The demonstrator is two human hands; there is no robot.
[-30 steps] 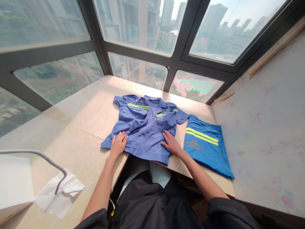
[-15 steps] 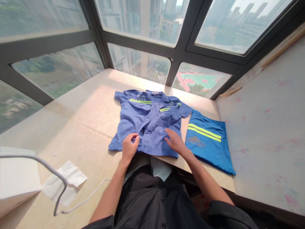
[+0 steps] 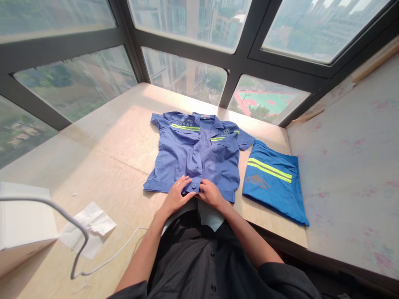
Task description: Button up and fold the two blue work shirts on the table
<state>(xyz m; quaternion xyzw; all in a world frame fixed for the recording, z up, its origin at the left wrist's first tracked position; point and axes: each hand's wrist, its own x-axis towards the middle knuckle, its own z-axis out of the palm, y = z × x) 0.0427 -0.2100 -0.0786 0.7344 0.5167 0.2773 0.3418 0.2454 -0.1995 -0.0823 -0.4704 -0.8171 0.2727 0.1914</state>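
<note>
Both hands at the front hem of the shirt (image 3: 177, 145).
Left hand (image 3: 179, 195): fingers curved, thumb parted from them, touching the hem; right hand (image 3: 211, 194): fingers bent in at the hem, grip hard to tell. The shirt lies front up on the table (image 3: 106, 166); right of the shirt, folded blue cloth (image 3: 271, 197); left and nearer than the shirt, tissue (image 3: 89, 226), cable (image 3: 116, 254) and white box (image 3: 26, 216).

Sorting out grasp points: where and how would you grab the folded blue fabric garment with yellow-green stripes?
Folded blue fabric garment: likely best at its near edge, coming from the camera wearer's side, fingers slid under the layers, thumb on top. It lies flat, and a bare strip of pale ledge runs in front of that edge.
</note>
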